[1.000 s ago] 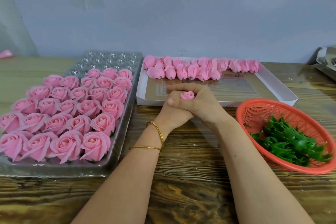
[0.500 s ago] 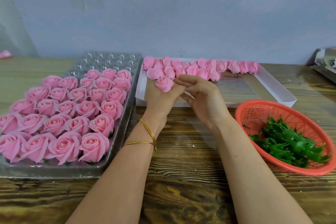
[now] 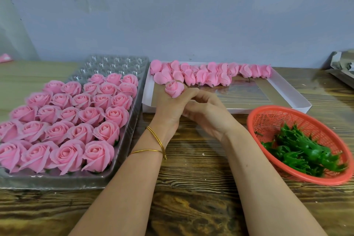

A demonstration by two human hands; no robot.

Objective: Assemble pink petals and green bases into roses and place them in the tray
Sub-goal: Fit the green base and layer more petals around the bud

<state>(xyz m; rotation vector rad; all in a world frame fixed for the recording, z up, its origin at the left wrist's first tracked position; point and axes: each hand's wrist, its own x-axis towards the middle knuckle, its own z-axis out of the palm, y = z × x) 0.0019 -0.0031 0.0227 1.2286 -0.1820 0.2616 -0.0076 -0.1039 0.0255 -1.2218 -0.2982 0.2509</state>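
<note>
My left hand (image 3: 168,109) holds a pink rose (image 3: 174,88) upright at its fingertips, just over the near left corner of the white box (image 3: 287,94). Beside it, my right hand (image 3: 206,113) touches the left hand with curled fingers; I cannot see anything in it. A clear plastic tray (image 3: 122,140) on the left carries several rows of finished pink roses (image 3: 82,113), with unfilled cups at its far end. Several loose pink petal buds (image 3: 210,74) line the back of the white box. A red basket (image 3: 272,117) on the right holds green bases (image 3: 302,151).
Everything rests on a wooden table (image 3: 191,188) against a grey wall. Grey packaging (image 3: 342,65) lies at the far right edge. A small pink scrap (image 3: 4,57) sits at the far left by the wall.
Both hands were clasped around the rose near the box's front edge. They have since parted, and the left hand has lifted the rose up and to the left, now exposed at its fingertips.
</note>
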